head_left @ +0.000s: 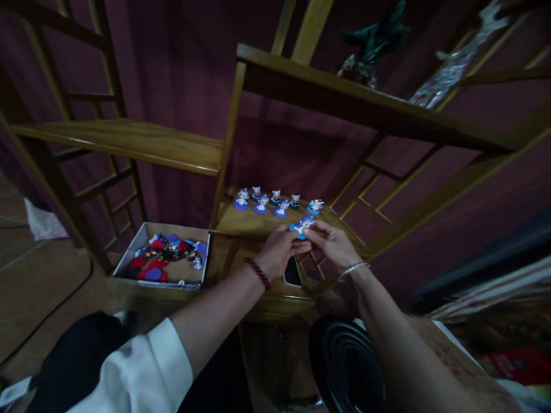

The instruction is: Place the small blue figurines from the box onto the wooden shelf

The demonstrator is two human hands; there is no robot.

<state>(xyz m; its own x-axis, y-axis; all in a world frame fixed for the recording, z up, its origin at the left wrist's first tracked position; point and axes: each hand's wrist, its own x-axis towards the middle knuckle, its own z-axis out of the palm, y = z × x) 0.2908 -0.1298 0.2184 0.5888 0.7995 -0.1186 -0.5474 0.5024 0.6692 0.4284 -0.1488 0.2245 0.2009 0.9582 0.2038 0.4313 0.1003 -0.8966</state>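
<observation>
Between my two hands is a small purple-and-white figurine with a blue base. My left hand pinches the base from the left, and my right hand has its fingers closed on the figure from the right. Behind them, on a wooden shelf, several small figurines stand in two rows: purple ones such as this one in front, dark-based ones behind. A figurine on a blue base stands at the right end of the group.
An open box of loose figurines and red and purple discs sits at the left. A phone lies below my hands. A shelf board with ornaments spans above; a black round stool is below.
</observation>
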